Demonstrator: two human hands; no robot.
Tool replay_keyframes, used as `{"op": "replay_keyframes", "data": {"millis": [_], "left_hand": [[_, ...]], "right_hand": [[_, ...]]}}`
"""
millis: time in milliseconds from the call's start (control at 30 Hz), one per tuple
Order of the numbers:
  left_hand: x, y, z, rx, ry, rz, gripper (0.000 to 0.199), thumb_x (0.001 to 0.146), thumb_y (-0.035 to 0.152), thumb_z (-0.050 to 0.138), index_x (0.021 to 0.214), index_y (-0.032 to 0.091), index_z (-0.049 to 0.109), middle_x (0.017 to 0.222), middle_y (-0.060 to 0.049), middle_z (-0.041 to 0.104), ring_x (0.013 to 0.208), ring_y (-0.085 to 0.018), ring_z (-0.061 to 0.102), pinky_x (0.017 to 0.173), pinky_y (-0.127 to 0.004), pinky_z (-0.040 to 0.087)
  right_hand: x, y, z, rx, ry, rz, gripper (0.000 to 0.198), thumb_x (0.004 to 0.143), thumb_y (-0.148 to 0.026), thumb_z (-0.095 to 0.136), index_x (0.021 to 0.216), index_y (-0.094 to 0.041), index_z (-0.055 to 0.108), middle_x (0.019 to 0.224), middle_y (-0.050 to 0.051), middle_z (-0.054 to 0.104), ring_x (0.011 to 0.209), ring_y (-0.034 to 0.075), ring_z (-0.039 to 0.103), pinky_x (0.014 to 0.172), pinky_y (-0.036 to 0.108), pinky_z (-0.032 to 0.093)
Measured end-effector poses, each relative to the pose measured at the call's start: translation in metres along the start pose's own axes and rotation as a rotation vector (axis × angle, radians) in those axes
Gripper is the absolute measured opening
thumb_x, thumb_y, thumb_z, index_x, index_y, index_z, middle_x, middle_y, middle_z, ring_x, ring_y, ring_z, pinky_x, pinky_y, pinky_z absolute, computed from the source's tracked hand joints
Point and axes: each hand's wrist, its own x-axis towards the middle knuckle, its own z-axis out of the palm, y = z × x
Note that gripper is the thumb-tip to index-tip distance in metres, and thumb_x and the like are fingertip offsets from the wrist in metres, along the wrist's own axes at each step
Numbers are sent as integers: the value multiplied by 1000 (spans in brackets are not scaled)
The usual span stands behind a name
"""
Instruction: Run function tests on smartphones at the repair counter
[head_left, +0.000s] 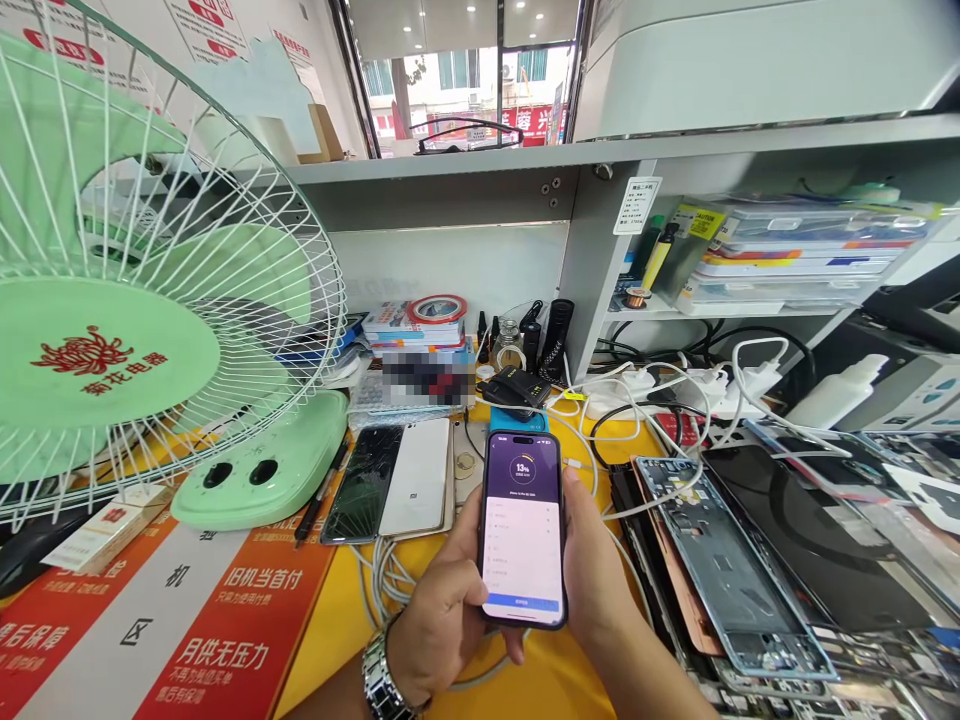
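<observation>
A smartphone (523, 535) is held upright between both hands over the yellow table, its lit screen showing a purple header with "13%" and a list below. My left hand (442, 610), with a metal watch (386, 675) at the wrist, grips the phone's left side, the thumb at the lower left of the screen. Along the right edge my right hand (592, 560) is closed round the phone; some of its fingers are hidden behind. Just left of the phone lie a white phone (415, 480) and a dark phone with cracked glass (360, 485).
A green fan (105, 350) fills the left side above an orange printed mat (247, 620). Stacked phone parts (735, 560) cover the right. White cables (637, 400) tangle near the shelf (585, 250). Boxes with a red tape roll (437, 309) stand behind.
</observation>
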Motion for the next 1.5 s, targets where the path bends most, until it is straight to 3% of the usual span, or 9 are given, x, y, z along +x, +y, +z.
{"op": "replay_keyframes", "data": {"millis": [200,400,633,867,1033,1167,1500], "left_hand": [[0,3,3,13,-4,-13,106,61,12,46,156,32,2,97,-9,69,69,-24,69,43,-26,54],[1,4,5,13,-5,-9,101,63,11,45,156,31,11,96,-8,69,67,-22,69,49,-28,55],[-1,2,4,32,-9,-4,98,62,10,44,154,31,20,95,-9,70,64,-22,69,46,-27,54],[0,2,3,38,-7,-2,99,61,10,44,154,30,18,94,-9,69,68,-24,70,46,-28,54],[1,3,5,46,18,-19,102,60,11,44,156,27,12,97,-10,70,66,-23,69,46,-28,54],[0,3,4,30,21,-24,100,60,11,44,155,25,14,102,-11,68,63,-21,67,47,-29,54],[0,0,4,56,45,-18,94,67,12,46,154,27,17,102,-11,69,63,-19,67,45,-26,55]], "right_hand": [[1,1,-2,-43,-28,-3,52,88,-62,48,87,-15,70,59,7,70,44,21,62,39,28,47],[1,3,-5,-68,-42,-19,53,85,-65,52,90,-16,69,54,4,67,39,19,59,47,30,52],[2,2,-3,-41,-22,-40,47,85,-62,55,96,-18,66,57,2,66,43,19,59,42,28,48],[2,3,-5,-50,-44,-39,51,85,-64,53,99,-17,67,57,2,66,42,19,59,45,30,51],[1,3,-6,-49,-73,-48,50,86,-63,53,96,-16,69,66,5,71,46,20,63,40,28,49],[0,1,-4,-56,-114,-11,53,86,-66,48,87,-16,69,60,6,69,39,23,61,31,30,45],[0,2,-6,-55,-108,-23,54,86,-65,49,87,-15,70,62,7,70,42,23,62,32,29,46]]}}
